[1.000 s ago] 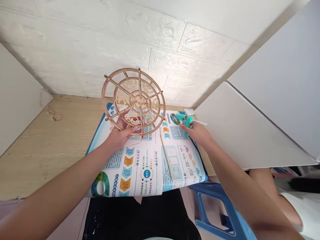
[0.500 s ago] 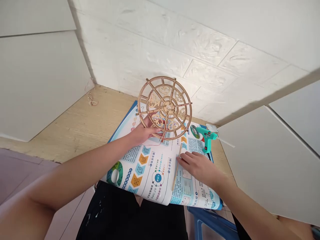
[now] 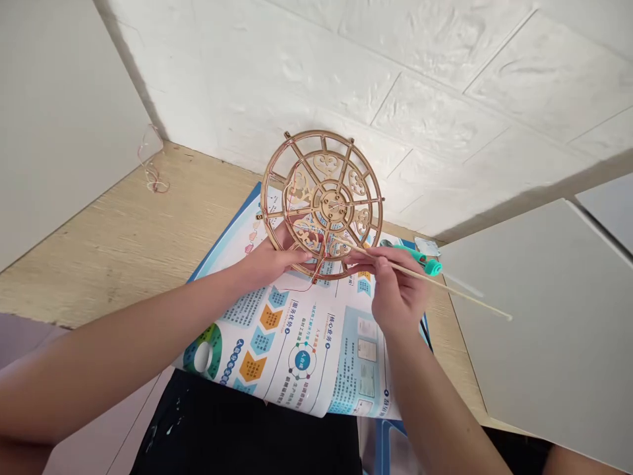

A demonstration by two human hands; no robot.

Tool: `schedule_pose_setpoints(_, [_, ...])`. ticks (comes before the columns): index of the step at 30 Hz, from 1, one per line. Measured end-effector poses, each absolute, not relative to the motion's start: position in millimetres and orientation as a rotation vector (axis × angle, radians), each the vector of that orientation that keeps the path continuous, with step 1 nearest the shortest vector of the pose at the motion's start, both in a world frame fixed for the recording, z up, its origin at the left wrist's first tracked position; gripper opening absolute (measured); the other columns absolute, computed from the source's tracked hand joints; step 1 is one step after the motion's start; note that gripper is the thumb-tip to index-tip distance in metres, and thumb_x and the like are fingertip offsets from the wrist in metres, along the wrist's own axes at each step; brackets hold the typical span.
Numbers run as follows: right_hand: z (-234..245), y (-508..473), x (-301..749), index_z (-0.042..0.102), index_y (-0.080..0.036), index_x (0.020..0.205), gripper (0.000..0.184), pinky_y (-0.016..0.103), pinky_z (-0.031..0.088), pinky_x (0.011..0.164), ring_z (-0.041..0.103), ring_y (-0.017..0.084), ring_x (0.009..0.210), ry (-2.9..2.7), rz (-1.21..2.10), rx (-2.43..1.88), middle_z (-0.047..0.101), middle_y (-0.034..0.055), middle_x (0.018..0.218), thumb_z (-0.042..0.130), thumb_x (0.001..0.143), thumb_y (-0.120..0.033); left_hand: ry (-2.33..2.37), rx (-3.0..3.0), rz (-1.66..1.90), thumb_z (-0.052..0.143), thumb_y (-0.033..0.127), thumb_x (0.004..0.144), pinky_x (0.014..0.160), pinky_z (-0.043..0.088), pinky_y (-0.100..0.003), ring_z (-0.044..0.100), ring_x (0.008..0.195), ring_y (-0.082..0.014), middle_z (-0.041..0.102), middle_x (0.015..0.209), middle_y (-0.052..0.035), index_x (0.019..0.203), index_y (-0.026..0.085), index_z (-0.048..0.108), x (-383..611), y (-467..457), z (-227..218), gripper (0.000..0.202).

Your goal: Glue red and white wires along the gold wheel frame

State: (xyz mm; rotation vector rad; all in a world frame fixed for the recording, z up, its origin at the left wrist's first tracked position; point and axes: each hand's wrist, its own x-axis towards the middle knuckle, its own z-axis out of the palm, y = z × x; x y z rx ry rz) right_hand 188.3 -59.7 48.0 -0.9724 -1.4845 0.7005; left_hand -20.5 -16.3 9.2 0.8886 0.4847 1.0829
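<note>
My left hand [image 3: 277,254] grips the lower left rim of a round wooden wheel [image 3: 337,206], which has spokes, rings and cut-out scroll ornaments. The wheel is tilted up, facing me, above a printed poster sheet. A thin wire runs along its spokes, and a loose end hangs below the rim. Between the thumb and fingers of my right hand [image 3: 398,284] is a thin wooden stick [image 3: 455,290]. Its far end lies over the wheel's lower part; whether it touches cannot be seen. Behind my right hand is a teal glue gun [image 3: 429,262], partly hidden.
The poster sheet [image 3: 267,389] covers the work surface and hangs over its front edge. A tangle of thin wire [image 3: 155,181] lies at the left on the wooden board [image 3: 128,244]. White panels stand left and right, with a white brick-patterned wall [image 3: 316,66] behind.
My right hand has picked up the wooden stick from the poster and raised it to the wheel's lower right. My left hand still holds the wheel. The view has shifted slightly.
</note>
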Motion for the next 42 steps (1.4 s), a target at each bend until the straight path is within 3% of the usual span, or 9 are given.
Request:
schedule_pose_setpoints(9, [30,-68,188,0.064,-0.026,0.101,0.012,0.041,0.062,0.067,0.077,0.024,0.087,-1.423,0.559,-0.945,0.076,0.0050,0.098,0.054,0.105,-0.031,0.593,0.946,1.136,0.082,0.021,0.081,0.101,0.061,-0.058,0.065,0.134,-0.0372,0.069,0.143,-0.0045,0.142,0.036,0.054,-19,-25,19,0.068])
schedule_pose_setpoints(14, [28,-65,193,0.072,-0.027,0.103,0.045,0.050,0.055,0.082,0.067,0.029,0.097,-1.506,0.233,-1.072,0.067,0.0095,0.098,0.033,0.109,-0.048,0.675,1.019,1.215,0.078,0.022,0.086,0.112,0.056,-0.056,0.066,0.134,-0.0321,0.072,0.138,-0.0005,0.148,0.042,0.050,-25,-28,29,0.070])
schedule_pose_setpoints(18, [49,-73,192,0.069,-0.026,0.101,0.030,0.051,0.050,0.092,0.064,0.031,0.108,-1.577,0.000,-1.142,0.065,0.0110,0.107,0.043,0.106,-0.039,0.627,0.946,1.283,0.081,0.021,0.083,0.108,0.059,-0.055,0.067,0.130,-0.0312,0.074,0.132,0.0010,0.147,0.043,0.050,-31,-23,34,0.074])
schedule_pose_setpoints(22, [81,-90,174,0.070,-0.025,0.107,0.026,0.030,0.040,0.054,0.050,0.015,0.055,-1.927,0.835,-1.505,0.051,-0.0030,0.061,0.046,0.105,-0.034,0.587,0.869,1.353,0.085,0.023,0.078,0.096,0.063,-0.050,0.072,0.120,-0.0302,0.076,0.126,-0.0018,0.149,0.038,0.049,-35,-22,43,0.081])
schedule_pose_setpoints(24, [92,-91,160,0.070,-0.024,0.119,0.032,0.027,0.030,0.048,0.040,0.012,0.048,-1.914,1.245,-1.673,0.044,-0.0066,0.056,0.055,0.101,-0.046,0.553,0.822,1.392,0.085,0.022,0.076,0.098,0.062,-0.050,0.071,0.122,-0.0305,0.076,0.127,-0.0030,0.150,0.037,0.048,-37,-22,47,0.084])
schedule_pose_setpoints(27, [97,-84,137,0.070,-0.019,0.130,0.056,0.025,0.028,0.049,0.038,0.011,0.050,-1.717,1.330,-1.766,0.044,-0.0075,0.056,0.070,0.090,-0.059,0.510,0.759,1.414,0.086,0.019,0.075,0.099,0.061,-0.049,0.071,0.121,-0.0293,0.077,0.124,-0.0013,0.149,0.037,0.049,-39,-24,50,0.085])
schedule_pose_setpoints(34, [86,-76,101,0.076,-0.017,0.104,0.048,0.025,0.030,0.049,0.033,0.010,0.048,-1.654,1.245,-1.703,0.041,-0.0065,0.052,0.056,0.093,-0.059,0.461,0.739,1.410,0.083,0.018,0.076,0.098,0.061,-0.047,0.071,0.121,-0.0281,0.075,0.127,-0.0007,0.148,0.038,0.049,-45,-29,56,0.082])
schedule_pose_setpoints(39, [89,-81,119,0.065,-0.018,0.072,0.054,0.028,0.029,0.050,0.035,0.011,0.050,-1.774,0.818,-1.814,0.044,-0.0029,0.054,0.050,0.094,-0.065,0.429,0.729,1.402,0.083,0.020,0.076,0.107,0.056,-0.052,0.067,0.128,-0.0296,0.071,0.138,-0.0007,0.144,0.037,0.052,-47,-25,53,0.077])
schedule_pose_setpoints(42, [98,-78,138,0.066,-0.019,0.072,0.054,0.029,0.030,0.055,0.041,0.014,0.055,-1.903,0.484,-1.864,0.050,0.0002,0.057,0.046,0.096,-0.063,0.412,0.723,1.384,0.083,0.021,0.077,0.111,0.053,-0.054,0.066,0.130,-0.0298,0.071,0.138,0.0008,0.142,0.040,0.055,-48,-23,49,0.074])
